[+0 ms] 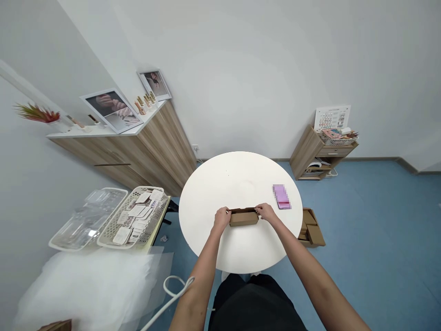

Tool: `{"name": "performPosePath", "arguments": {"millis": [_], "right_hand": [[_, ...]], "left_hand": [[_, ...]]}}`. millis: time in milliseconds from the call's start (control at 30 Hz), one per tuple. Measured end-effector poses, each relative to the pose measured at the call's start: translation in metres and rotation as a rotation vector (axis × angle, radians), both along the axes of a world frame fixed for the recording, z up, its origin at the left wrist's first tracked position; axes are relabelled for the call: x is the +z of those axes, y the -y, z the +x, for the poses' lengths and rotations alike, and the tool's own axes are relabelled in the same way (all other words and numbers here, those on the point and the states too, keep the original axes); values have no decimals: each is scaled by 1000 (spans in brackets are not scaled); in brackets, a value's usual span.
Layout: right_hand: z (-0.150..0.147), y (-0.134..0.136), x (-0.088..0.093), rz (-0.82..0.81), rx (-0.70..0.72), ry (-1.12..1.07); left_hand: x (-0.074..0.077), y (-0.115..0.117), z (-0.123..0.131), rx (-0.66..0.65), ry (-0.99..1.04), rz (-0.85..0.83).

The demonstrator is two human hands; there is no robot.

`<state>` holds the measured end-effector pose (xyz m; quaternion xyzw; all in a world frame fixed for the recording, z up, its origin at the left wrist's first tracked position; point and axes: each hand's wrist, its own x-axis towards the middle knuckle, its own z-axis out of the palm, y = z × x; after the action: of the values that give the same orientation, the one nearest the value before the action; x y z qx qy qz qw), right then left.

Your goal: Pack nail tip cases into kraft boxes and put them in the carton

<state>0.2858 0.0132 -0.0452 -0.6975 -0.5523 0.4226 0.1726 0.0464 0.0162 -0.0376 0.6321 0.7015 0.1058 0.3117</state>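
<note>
A small brown cardboard box (pixel 244 219) sits near the middle of the round white table (pixel 241 250), its top edge towards the wall. My left hand (pixel 222 217) grips its left end, fingers pinched at the upper corner. At the opposite end, my right hand (pixel 266 212) pinches the upper right corner. The inside of the box shows only as a dark strip. Off to the right on the tabletop lies a purple packet (pixel 282 196), partly blurred by pixels.
Left of the table, white baskets (pixel 103 244) hold clear plastic items and white cards, with translucent sheets (pixel 89 285) nearer me. A wooden cabinet (pixel 165 147) stands behind. On the floor at right is a carton (pixel 319 235) of cardboard pieces; a small shelf (pixel 305 151) stands beyond.
</note>
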Motion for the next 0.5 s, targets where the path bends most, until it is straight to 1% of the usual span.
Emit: {"name": "performPosePath", "arguments": {"millis": [100, 300, 400, 500], "right_hand": [[2, 3, 2, -30, 35, -48], [3, 7, 3, -58, 9, -32], [2, 9, 2, -31, 21, -8], [2, 17, 0, 26, 60, 36]], "left_hand": [[-1, 3, -4, -7, 34, -20], [-4, 4, -9, -30, 90, -26], [-4, 6, -13, -58, 121, -10], [-9, 16, -19, -94, 167, 36]]}}
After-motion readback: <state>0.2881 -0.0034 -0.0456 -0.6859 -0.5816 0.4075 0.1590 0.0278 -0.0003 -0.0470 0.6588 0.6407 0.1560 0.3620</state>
